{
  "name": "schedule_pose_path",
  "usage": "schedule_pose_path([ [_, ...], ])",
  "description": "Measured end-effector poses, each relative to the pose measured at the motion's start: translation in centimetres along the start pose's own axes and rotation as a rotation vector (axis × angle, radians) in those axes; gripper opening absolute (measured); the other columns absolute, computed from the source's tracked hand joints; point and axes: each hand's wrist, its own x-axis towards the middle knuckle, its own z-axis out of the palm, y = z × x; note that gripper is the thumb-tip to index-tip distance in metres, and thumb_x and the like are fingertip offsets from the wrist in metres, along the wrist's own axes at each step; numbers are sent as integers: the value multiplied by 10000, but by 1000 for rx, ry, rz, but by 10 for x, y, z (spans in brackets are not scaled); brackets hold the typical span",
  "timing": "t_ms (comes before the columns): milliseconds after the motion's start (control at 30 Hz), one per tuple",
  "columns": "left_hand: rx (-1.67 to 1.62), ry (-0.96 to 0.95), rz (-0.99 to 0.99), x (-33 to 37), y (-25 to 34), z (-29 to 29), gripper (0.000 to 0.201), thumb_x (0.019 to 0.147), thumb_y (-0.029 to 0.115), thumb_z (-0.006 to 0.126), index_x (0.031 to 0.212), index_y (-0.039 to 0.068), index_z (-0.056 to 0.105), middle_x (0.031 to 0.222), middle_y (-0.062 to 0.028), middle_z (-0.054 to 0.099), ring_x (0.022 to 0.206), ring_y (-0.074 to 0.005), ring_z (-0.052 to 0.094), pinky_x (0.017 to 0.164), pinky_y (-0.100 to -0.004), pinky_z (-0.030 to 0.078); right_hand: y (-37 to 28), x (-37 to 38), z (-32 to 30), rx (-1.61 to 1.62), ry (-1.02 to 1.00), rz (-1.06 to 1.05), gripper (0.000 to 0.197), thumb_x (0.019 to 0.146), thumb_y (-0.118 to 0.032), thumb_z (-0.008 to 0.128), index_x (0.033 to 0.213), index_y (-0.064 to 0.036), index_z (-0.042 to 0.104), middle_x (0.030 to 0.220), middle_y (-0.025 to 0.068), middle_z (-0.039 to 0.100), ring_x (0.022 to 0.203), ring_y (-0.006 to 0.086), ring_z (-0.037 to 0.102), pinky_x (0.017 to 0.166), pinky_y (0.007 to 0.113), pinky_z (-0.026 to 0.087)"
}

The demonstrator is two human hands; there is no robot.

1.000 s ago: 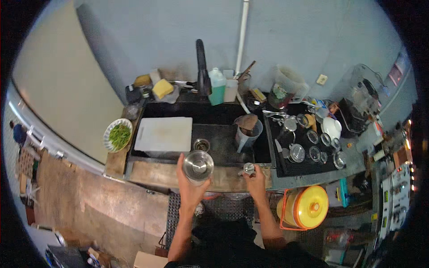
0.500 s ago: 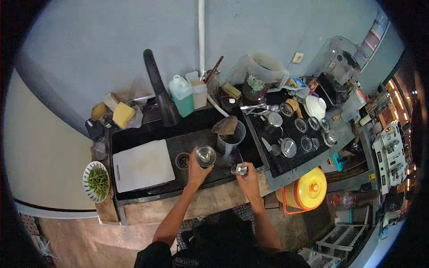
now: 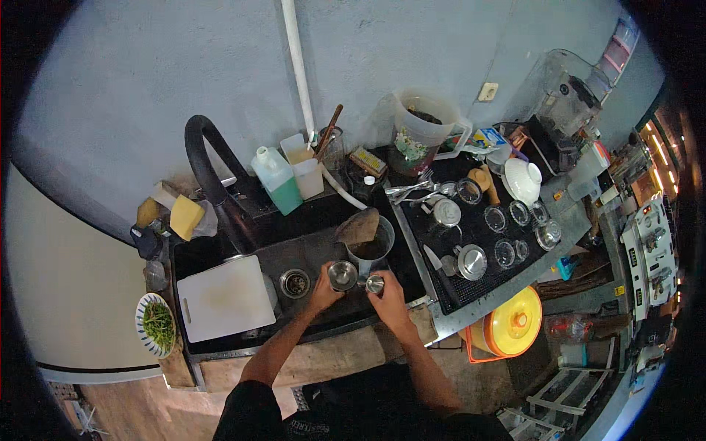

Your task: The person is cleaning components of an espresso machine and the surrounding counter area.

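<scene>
Over the front of the sink, my left hand (image 3: 323, 294) is closed around a round steel cup (image 3: 343, 275), its mouth facing up. Close beside it, my right hand (image 3: 390, 301) grips a smaller metal cup (image 3: 375, 284). A narrow gap separates the two cups. Just beyond them a translucent pitcher (image 3: 380, 246) stands in the sink, with a brown flap (image 3: 358, 227) on its rim; the flap's material is unclear. The cups hide the pitcher's lower part.
A white cutting board (image 3: 226, 303) lies across the left of the black sink (image 3: 312, 246), under a black faucet (image 3: 206, 154). To the right, a black drying mat (image 3: 471, 287) bears glass lids, a knife and cutlery. A yellow-lidded container (image 3: 515, 321) stands below the counter.
My two hands have come closer together and nearer the pitcher, each still holding its cup. The view has shifted, so the sink and counter appear lower.
</scene>
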Motion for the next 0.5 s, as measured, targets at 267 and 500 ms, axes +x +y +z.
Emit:
schedule_pose_path([
  [267, -117, 23, 54, -10, -1, 4, 948, 704, 123, 842, 1422, 35, 229, 1359, -208, 415, 1283, -365, 433, 1052, -449, 392, -14, 25, 50, -28, -101, -118, 388, 766, 21, 697, 1109, -4, 520, 1066, 241, 617, 1032, 438, 595, 820, 455, 493],
  [500, -86, -89, 12, -11, 9, -2, 1052, 714, 65, 806, 1493, 60, 97, 1462, -234, 266, 1400, -393, 242, 1147, -462, 263, 16, 32, 85, -396, -204, 72, 439, 792, -12, 679, 1186, -28, 486, 1117, 242, 604, 1025, 451, 593, 813, 508, 498],
])
